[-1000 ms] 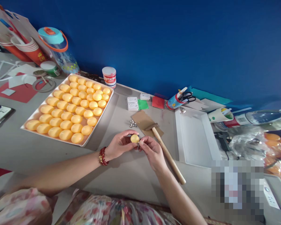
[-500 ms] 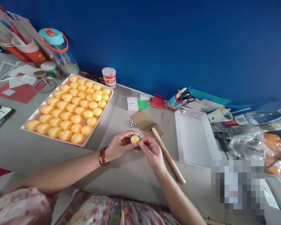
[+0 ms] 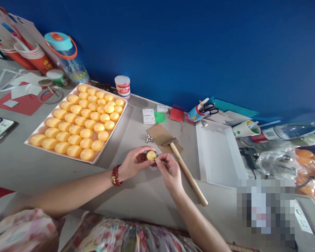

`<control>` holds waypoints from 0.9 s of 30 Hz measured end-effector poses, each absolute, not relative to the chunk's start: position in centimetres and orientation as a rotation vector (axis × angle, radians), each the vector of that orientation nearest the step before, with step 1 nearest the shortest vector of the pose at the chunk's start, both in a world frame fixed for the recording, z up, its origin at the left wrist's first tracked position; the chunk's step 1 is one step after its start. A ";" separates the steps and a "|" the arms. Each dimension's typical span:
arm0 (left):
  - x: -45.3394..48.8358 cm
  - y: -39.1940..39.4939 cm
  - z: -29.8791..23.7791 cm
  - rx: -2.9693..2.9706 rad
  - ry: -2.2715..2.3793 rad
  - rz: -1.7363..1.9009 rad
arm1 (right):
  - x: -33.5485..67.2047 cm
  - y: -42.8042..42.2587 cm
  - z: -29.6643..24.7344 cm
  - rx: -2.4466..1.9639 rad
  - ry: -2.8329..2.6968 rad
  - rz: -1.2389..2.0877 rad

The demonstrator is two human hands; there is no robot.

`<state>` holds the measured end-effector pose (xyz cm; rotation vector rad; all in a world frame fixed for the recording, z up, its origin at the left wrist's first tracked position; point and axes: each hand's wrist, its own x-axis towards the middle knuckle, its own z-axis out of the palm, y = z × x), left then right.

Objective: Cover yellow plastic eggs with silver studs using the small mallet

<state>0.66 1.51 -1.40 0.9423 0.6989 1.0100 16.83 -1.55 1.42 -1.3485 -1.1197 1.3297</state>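
Observation:
Between the thumb and fingers of my left hand (image 3: pixel 135 161) is a small round piece with a yellow face and a dark rim (image 3: pixel 151 155). My right hand (image 3: pixel 170 169) pinches at the lower right edge of that piece. Whatever its fingertips hold there is too small to make out. Just beyond the hands lie several small shiny metal balls (image 3: pixel 149 138). A hammer with a wooden handle (image 3: pixel 190 175) rests to the right of my right hand, its head on a brown cardboard piece (image 3: pixel 159 134).
On the left stands a tray of orange balls (image 3: pixel 99 154). A white box lid (image 3: pixel 217 154) lies right of the hammer. Small white boxes (image 3: pixel 148 119), a lidded tub (image 3: pixel 122 86) and a pen cup with scissors (image 3: pixel 194 113) line the blue wall. A water bottle (image 3: pixel 70 59) is at back left.
My right fingers have shifted very slightly at the edge of the round piece. Otherwise the hands and the things on the table look the same.

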 end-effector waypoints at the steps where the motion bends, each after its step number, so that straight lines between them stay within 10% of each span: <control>1: 0.7 1.5 -1.4 0.951 0.700 1.011 | 16.8 -1.6 1.4 -1.352 -1.134 1.313; 13: 0.6 1.5 -1.5 0.868 0.571 1.006 | 17.8 -1.4 2.8 -1.341 -1.149 1.247; 27: -0.2 1.9 -0.5 0.728 0.535 0.949 | 25.6 -0.4 1.4 -2.027 -2.171 0.245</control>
